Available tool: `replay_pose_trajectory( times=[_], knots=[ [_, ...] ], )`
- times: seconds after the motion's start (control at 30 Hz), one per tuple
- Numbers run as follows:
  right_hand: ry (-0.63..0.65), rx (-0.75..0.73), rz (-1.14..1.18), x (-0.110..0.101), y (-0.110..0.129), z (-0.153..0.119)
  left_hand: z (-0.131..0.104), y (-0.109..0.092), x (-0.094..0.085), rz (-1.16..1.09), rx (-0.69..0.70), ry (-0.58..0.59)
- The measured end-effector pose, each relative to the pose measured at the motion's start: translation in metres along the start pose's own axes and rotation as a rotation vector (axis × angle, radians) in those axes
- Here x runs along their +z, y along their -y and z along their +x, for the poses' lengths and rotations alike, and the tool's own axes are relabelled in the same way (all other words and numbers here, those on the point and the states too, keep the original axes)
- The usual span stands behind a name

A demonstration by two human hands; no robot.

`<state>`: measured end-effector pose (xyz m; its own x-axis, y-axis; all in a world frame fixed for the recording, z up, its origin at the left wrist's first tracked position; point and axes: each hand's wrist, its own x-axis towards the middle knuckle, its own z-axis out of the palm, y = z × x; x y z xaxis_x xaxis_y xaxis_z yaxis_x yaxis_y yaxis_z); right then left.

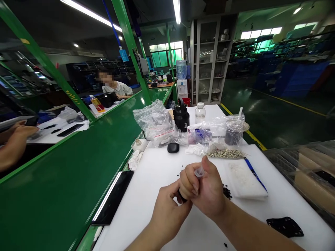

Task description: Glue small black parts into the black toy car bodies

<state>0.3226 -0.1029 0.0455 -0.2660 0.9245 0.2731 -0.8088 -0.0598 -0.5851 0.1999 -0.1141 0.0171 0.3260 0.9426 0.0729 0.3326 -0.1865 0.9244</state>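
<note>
My right hand [202, 188] is closed, thumb raised, around a translucent plastic piece with a flared end [199, 172]; the rest of it is hidden in the fist. Against it, my left hand [171, 209] pinches a small black part [182, 197], mostly covered by fingers. Both hands meet above the white work surface [141, 195]. Loose small black pieces [226, 191] lie just beyond my right wrist. A white folded pad [246, 179] lies to the right, with a blue slender tool [255, 174] along its edge. Nearer me on the right rests a black perforated plate [285, 226].
Behind the hands are a heap of small metal parts [225, 153], a black case [173, 147], plastic bags [154, 122], a black bottle [181, 116] and a lidded cup [233, 134]. A dark flat device [113, 198] lies left. Another person [116, 87] sits beyond the green partition [65, 157].
</note>
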Motion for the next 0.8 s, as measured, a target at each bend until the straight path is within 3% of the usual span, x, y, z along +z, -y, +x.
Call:
replay_pose_trajectory(
  times=[0.23, 0.43, 0.8],
  knots=[
    [0.004, -0.029, -0.091, 0.0040, -0.0034, -0.0051, 0.0019, -0.0052, 0.0045, -0.060, 0.051, -0.027],
    [0.027, 0.041, -0.033, 0.0025, -0.0017, -0.0077, 0.0008, -0.0035, 0.0086, -0.065, 0.042, -0.047],
    [0.009, 0.013, 0.000, -0.0018, -0.0011, -0.0051, -0.0006, 0.0028, 0.0015, 0.022, 0.101, -0.003]
  ],
)
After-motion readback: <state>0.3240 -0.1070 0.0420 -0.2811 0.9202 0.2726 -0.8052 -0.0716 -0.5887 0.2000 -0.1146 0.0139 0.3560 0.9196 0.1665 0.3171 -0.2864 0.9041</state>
